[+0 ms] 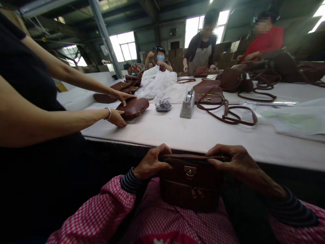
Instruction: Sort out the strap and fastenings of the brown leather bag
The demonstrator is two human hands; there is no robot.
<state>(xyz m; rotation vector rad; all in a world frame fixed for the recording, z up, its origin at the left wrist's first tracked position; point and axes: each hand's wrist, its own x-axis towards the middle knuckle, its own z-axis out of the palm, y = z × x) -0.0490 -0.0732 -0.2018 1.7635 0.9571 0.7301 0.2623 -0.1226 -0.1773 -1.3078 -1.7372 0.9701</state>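
A dark brown handbag (177, 193) rests upright on my lap against a pink checked apron, just below the table's front edge. On its front show a gold clasp with a ring and a zip with two pullers. My left hand (153, 161) pinches the bag's top edge at the left corner, thumb in front and fingers behind. At the right corner my right hand (232, 157) grips the same top edge in a like way. The bag's back and underside are hidden.
On the white table (157, 135) stand a grey tape dispenser (187, 106), a small plastic-wrapped bundle (163, 104), white plastic bags (158, 81) and a brown bag with a strap (208, 90). At left, a co-worker's hands hold another brown bag (135, 107). Several people work across the table.
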